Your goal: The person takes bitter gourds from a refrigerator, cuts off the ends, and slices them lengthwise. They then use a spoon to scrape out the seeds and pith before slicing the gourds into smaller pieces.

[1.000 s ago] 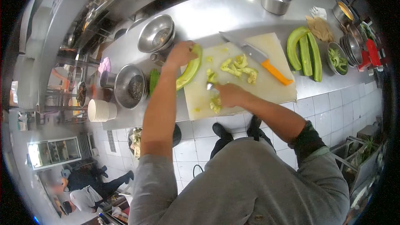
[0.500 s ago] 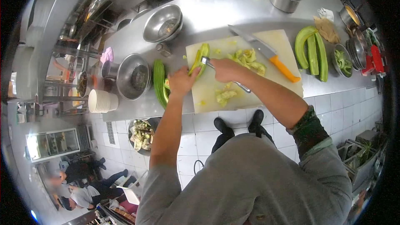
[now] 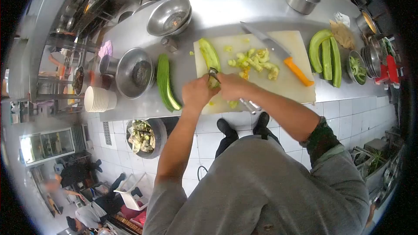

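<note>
- Halved green gourd (image 3: 210,56) lies on the cutting board (image 3: 287,85); its near end is pinned by the left hand (image 3: 198,93), grip closed on it.
- Right hand (image 3: 233,86) is wrapped round a metal spoon (image 3: 249,104), bowl at the gourd's near end.
- Judgement: the scoop is best kept shallow, the gourd pressed flat.
- Scooped pulp (image 3: 254,58) and an orange-handled knife (image 3: 278,54) share the board.
- Steel worktop (image 3: 226,13), white tiled floor; commercial kitchen.

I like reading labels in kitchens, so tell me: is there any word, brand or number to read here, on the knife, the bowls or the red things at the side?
No readable text anywhere.
Knife: no brand shows on blade or orange handle.
Bowls: plain metal, no marks.
Red things: too small and blurred to tell.
Cutting board: blank.
</note>
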`<state>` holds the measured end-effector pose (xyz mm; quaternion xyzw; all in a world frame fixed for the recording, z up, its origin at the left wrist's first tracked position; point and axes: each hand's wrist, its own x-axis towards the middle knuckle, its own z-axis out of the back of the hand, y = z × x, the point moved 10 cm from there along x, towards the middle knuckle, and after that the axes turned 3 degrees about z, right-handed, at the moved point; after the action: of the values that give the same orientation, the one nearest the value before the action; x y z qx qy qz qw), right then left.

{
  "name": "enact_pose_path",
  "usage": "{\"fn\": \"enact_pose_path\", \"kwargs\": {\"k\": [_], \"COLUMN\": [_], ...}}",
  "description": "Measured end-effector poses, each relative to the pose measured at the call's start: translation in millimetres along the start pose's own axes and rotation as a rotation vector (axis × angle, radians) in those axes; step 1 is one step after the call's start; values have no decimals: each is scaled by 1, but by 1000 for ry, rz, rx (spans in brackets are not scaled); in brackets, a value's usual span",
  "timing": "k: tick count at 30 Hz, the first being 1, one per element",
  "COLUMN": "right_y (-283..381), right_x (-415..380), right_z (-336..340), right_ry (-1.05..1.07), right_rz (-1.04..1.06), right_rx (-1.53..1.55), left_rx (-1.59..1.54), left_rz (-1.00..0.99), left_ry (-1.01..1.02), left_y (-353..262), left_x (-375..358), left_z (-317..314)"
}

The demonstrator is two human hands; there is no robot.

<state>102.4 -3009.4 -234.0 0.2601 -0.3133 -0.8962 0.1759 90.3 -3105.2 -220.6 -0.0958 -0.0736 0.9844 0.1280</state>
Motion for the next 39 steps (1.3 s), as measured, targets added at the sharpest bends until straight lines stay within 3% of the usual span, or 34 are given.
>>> {"fn": "enact_pose_path", "kwargs": {"k": [5,11,13,14,17,20,23,26,29,32,35,39], "right_y": [-52,-20,-23,-40,-60,-56,-58,-54,-53,-37,-36,-39], "right_x": [40,12,13,20,44,45,43,36,33,12,-14,0], "right_z": [31,-7,-3,16,36,32,32,32,21,7,-2,33], "right_ry": [49,138,116,22,-53,-85,-142,-216,-121,-48,85,95], "right_rz": [-96,52,65,-75,-92,-124,-120,-119,-164,-75,-22,4], "right_rx": [-102,-157,-141,-70,-111,-113,-4,42,29,38,67,84], "left_rx": [-10,86,45,28,-73,-800,-1972,-2421,-2345,-2112,-2086,-1926], "left_rz": [89,58,-1,-29,-206,284,570,630,840,846,770,590], "left_ry": [-54,-15,-102,-147,0,534,379,543,326,262,282,252], "left_y": [0,-9,-9,-7,28,44,47,-15,-17,-2,1,7], "left_x": [-1,8,8,8,17,-6,-17,-31,-20,-8,-2,22], "left_z": [5,14,13,10,-21,-37,-83,-60,-78,-94,-91,-86]}}
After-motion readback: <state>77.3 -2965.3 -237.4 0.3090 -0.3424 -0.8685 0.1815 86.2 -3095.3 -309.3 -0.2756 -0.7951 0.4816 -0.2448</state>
